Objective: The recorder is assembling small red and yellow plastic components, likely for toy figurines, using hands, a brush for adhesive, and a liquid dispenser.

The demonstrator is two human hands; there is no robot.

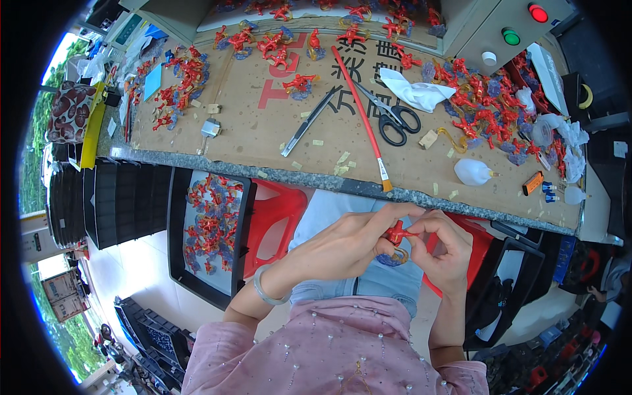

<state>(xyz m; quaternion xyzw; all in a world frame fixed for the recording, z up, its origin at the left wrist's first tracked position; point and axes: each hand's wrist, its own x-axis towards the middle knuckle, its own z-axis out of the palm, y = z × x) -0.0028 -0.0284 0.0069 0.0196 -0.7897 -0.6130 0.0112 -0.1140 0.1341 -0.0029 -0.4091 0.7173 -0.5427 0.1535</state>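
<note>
Two bare hands of ours are sitting close together above our lap, just off the near edge of the bench [291, 178]. With the left hand [345, 243] we are gripping a red figurine [397, 234] between thumb and fingers, and with the right hand [447, 255] we are pinching a thin red part on its right side. Below the red body, a translucent bluish base [394, 259] is showing under our fingers. Whether the two sets of fingertips are touching each other, we are not managing to tell.

In front of us, a red-handled paintbrush [363, 115] is pointing its bristles at the bench's near edge. Black-handled scissors [395, 123] are lying just right of it, and a crumpled white tissue [417, 91] is resting beyond them. Toward the near right corner, a white squeeze bottle [473, 172] is lying on its side. Many more red figurines are forming a heap [484, 108] along the right edge and a cluster [186, 80] near the left edge. Beside us, a black tray [247, 227] is holding others.
</note>
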